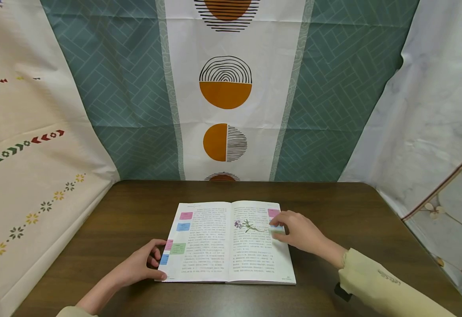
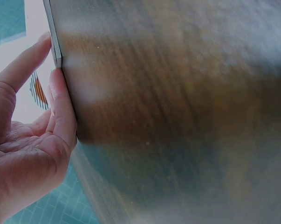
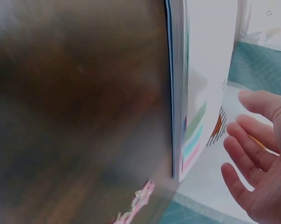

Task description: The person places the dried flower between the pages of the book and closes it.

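Note:
An open book (image 1: 207, 259) lies on the table, printed on both pages. My left hand (image 1: 139, 264) holds its left edge, with the thumb at the near corner and the other fingers bent along the side. A sprig with small purple flowers (image 1: 246, 226) lies across the upper right page. Over that page's right edge is my right hand (image 1: 300, 231), by the stem's end and partly covering the coloured sticky notes. In the right wrist view its fingers (image 3: 247, 144) are loosely bent, with nothing between them. A pink and white object (image 3: 136, 201) lies beside the book there, its kind unclear.
Pink, blue and green sticky notes (image 1: 178, 248) mark the left page. The dark wooden table (image 1: 143, 198) extends around the book. Patterned cloths (image 1: 127, 88) hang behind the table and along both sides.

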Available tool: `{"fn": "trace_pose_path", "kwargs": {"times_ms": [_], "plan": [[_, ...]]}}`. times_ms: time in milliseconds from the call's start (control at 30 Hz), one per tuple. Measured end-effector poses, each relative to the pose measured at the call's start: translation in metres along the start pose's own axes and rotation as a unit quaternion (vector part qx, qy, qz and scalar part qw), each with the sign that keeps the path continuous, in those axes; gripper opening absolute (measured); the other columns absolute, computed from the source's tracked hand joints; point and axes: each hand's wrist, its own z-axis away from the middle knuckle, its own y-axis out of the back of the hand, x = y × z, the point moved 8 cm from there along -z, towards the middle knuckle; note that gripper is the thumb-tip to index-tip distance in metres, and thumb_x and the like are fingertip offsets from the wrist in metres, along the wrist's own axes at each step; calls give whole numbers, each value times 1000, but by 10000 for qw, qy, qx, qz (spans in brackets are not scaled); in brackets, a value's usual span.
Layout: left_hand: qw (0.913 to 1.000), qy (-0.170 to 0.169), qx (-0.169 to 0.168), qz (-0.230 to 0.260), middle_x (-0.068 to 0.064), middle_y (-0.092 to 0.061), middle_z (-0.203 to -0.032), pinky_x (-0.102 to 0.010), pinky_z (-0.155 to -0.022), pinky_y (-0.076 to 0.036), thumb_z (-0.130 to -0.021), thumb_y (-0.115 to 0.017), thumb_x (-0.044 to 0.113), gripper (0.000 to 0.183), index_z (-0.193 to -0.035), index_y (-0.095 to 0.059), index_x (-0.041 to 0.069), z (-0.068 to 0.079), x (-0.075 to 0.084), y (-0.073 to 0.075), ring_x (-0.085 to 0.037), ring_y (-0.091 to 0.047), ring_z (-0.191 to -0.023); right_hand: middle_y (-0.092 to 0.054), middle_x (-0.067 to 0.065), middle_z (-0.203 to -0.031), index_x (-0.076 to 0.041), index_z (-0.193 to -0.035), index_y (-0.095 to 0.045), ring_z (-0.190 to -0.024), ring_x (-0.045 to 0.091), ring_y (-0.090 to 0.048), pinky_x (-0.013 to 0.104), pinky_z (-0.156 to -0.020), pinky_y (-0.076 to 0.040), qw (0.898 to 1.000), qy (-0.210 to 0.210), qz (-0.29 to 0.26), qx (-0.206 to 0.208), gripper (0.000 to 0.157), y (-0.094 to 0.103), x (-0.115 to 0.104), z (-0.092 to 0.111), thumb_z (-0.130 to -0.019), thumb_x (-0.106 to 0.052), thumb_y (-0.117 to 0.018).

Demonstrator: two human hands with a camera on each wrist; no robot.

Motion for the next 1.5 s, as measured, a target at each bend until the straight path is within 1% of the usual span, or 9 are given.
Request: {"fn": "trace_pose_path", "kwargs": {"times_ms": [267,400,500,633,800,1100,1267,1367,1500], "plan": [[10000,-46,0,65,-9,-47,-99,-20,-71,-42,-73,-87,21,87,-141,-38,-2,0,1,0,-12,-51,-83,-69,-6,-100,-15,-105,-72,-86,13,-61,25,-72,-50,9998,175,12,132,30,1,-9,22,-79,-25,-82],[10000,-33,11,83,-9,-47,-99,-21,-71,-42,-73,-87,20,86,-140,-38,-2,0,1,0,-12,-51,-83,-68,-10,-101,-18,-105,-72,-92,11,-63,27,-76,-52,9993,292,90,219,29,0,-14,33,-79,-27,-82],[10000,-40,3,74,-9,-47,-99,-20,-71,-42,-73,-87,20,86,-140,-38,-2,0,1,-1,-12,-51,-83,-68,-11,-101,-21,-104,-72,-95,9,-64,34,-85,-53,9984,484,161,261,29,-1,-19,40,-79,-29,-82],[10000,-56,6,75,-9,-47,-99,-20,-71,-42,-74,-87,20,86,-140,-38,-3,0,2,0,-12,-51,-83,-68,-12,-105,-21,-106,-71,-98,9,-63,38,-88,-53,9971,745,124,121,32,-6,-26,50,-79,-33,-82],[10000,-49,43,41,-9,-47,-99,-20,-72,-42,-73,-87,20,86,-140,-38,-3,1,3,1,-11,-51,-83,-63,-11,-112,-22,-109,-67,-104,11,-60,34,-86,-52,9966,807,106,-97,42,-14,-30,60,-75,-41,-84],[10000,5,40,-18,-8,-48,-99,-20,-71,-42,-73,-87,21,86,-140,-38,-2,-1,0,1,-13,-51,-84,-55,-11,-121,-24,-116,-59,-106,6,-48,37,-89,-46,9964,802,249,-91,62,-22,-31,69,-66,-47,-88],[10000,-27,28,-18,-8,-48,-99,-20,-72,-42,-73,-87,21,86,-140,-38,-3,-2,0,1,-12,-51,-84,-53,-10,-123,-25,-118,-58,-116,13,-51,44,-95,-46,9976,644,151,-227,63,-26,-26,70,-66,-43,-89],[10000,-2,21,-14,-8,-48,-99,-20,-71,-41,-73,-87,21,86,-140,-38,-3,-1,0,1,-13,-51,-84,-54,-11,-123,-26,-118,-59,-117,11,-50,43,-95,-46,9977,625,99,-252,60,-26,-24,70,-68,-42,-89],[10000,30,-16,4,-8,-48,-99,-20,-72,-41,-74,-87,21,86,-140,-38,-3,0,0,0,-13,-51,-85,-55,-14,-121,-27,-117,-61,-111,5,-48,37,-89,-46,9971,732,106,-188,57,-25,-25,71,-69,-42,-88]]}}
